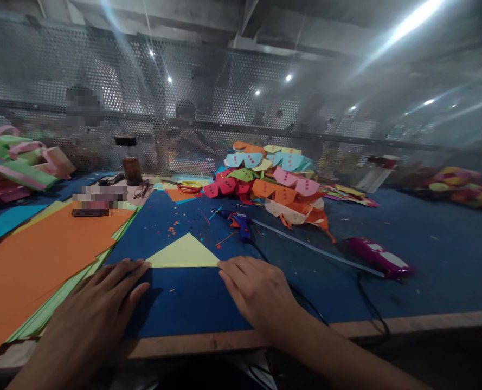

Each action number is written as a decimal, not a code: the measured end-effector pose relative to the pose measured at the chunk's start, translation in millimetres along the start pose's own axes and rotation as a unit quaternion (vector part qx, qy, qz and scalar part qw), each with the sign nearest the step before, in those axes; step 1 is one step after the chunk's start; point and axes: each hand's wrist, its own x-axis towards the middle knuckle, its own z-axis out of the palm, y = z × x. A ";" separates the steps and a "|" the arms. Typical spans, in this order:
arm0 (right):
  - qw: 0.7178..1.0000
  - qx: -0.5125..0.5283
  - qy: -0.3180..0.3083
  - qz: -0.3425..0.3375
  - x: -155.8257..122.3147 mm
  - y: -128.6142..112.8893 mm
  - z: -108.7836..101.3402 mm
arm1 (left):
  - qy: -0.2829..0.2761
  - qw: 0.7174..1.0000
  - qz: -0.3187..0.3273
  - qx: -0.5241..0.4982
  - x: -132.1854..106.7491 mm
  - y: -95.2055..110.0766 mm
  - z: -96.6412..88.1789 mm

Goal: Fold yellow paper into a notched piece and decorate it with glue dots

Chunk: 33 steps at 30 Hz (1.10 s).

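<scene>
A pale yellow sheet of paper (187,253), folded into a triangle, lies on the blue tabletop with its point facing away from me. At its left corner rest the fingertips of my left hand (102,295), which lies open, the thumb apart from the fingers. My right hand (257,290) is closed at the right corner, fingers together and curled, with the thumb beside the index finger. Whether the thumb reaches under the paper is hidden. Beyond the triangle lies a blue hot glue gun (241,223).
Stacked orange paper (57,254) lies at left, over green sheets. Folded coloured paper pieces (273,184) are heaped at the back. Yellow-and-red-handled scissors (189,187) sit nearby. A purple device (379,258) is at right, with dark cables (374,306) crossing the table's front edge (192,344).
</scene>
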 end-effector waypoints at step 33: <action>0.984 0.049 -0.143 -0.095 76.5 19.0 41.9 | 0.050 0.996 -0.031 -0.074 -5.7 -5.1 7.1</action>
